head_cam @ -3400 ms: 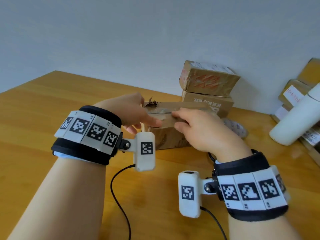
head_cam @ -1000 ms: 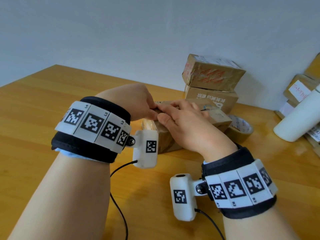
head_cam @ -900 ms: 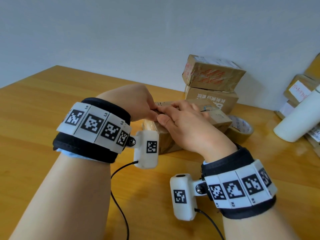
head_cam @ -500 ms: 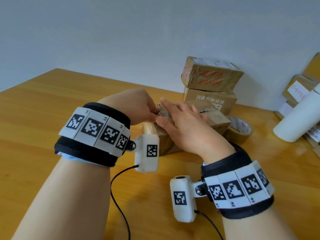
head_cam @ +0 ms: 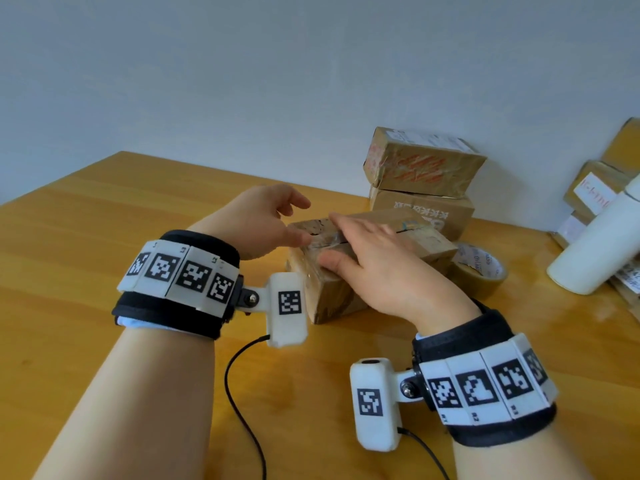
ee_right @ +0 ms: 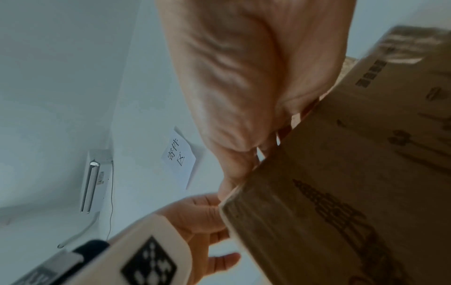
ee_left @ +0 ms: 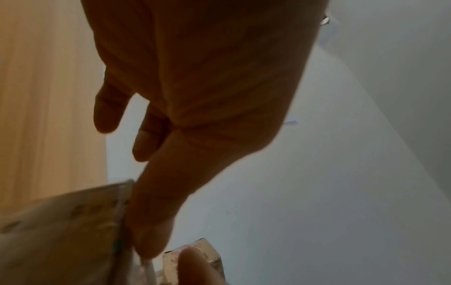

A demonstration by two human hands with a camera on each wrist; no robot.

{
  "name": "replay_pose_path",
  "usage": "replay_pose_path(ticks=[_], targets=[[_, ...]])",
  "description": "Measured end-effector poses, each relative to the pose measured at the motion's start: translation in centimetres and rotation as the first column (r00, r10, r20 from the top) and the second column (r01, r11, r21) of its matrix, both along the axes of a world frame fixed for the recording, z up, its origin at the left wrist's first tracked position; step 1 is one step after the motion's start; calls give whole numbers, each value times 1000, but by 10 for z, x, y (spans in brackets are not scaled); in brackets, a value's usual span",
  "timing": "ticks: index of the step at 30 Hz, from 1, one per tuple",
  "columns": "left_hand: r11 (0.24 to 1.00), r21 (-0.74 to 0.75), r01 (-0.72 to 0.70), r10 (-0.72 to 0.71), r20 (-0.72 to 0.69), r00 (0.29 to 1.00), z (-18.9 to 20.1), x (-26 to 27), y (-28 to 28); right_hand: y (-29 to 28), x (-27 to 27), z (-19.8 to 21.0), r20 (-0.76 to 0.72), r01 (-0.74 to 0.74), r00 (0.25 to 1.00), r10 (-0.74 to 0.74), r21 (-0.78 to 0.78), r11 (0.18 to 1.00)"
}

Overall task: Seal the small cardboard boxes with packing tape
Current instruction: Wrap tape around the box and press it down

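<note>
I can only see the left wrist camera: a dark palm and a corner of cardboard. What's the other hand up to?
Observer: The right hand lies flat on top of the small cardboard box, fingers straight, thumb against its near edge.
Operator: Is there any tape around?
Observer: Yes, a roll of packing tape lies on the table just right of that box, with neither hand on it.
Operator: Just that one box?
Observer: No, two more boxes sit stacked one on the other behind it, by the wall.
</note>
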State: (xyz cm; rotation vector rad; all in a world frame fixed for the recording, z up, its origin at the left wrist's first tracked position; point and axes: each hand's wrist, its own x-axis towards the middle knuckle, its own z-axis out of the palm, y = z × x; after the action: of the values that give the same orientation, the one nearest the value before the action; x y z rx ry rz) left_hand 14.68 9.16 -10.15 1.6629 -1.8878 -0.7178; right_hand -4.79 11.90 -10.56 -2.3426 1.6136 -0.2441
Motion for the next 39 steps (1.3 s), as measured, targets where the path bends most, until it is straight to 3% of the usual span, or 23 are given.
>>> replay_pose_path(ticks=[3, 7, 11, 16, 20, 22, 24, 27, 32, 39], targets=[[995, 101, 24, -24, 2, 1000, -3, 1, -1, 1, -3, 3, 88, -35, 996, 35, -7, 999], [996, 85, -7, 5, 26, 1000, 4, 2, 0, 1, -9, 9, 39, 21, 999, -18, -80, 997], [989, 149, -13, 15, -10, 1000, 7, 1, -3, 1, -21, 11, 148, 41, 988, -43, 20, 999], [946, 321, -35, 42, -17, 999, 6, -8, -4, -2, -21, 5, 202, 21, 979, -21, 2, 1000], [934, 353, -56, 84, -63, 994, -2, -16, -6, -3, -24, 4, 235, 29, 972, -29, 3, 1000], [928, 369, -45, 82, -87, 993, -3, -14, -7, -3, -30, 7, 288, 107, 953, -93, -32, 994], [929, 370, -27, 65, -90, 994, -4, -11, -7, -6, -41, 9, 313, 287, 919, -239, -115, 951], [941, 340, -5, 49, -120, 992, -3, -13, -6, -11, -64, 4, 228, 498, 858, -460, -147, 855], [933, 354, 68, -2, -182, 983, 1, -21, -5, -15, -86, -5, -109, 604, 789, -604, -39, 796], [964, 247, 99, -83, -75, 994, 4, -27, 0, -23, -108, -17, -159, 734, 669, -726, -10, 679]])
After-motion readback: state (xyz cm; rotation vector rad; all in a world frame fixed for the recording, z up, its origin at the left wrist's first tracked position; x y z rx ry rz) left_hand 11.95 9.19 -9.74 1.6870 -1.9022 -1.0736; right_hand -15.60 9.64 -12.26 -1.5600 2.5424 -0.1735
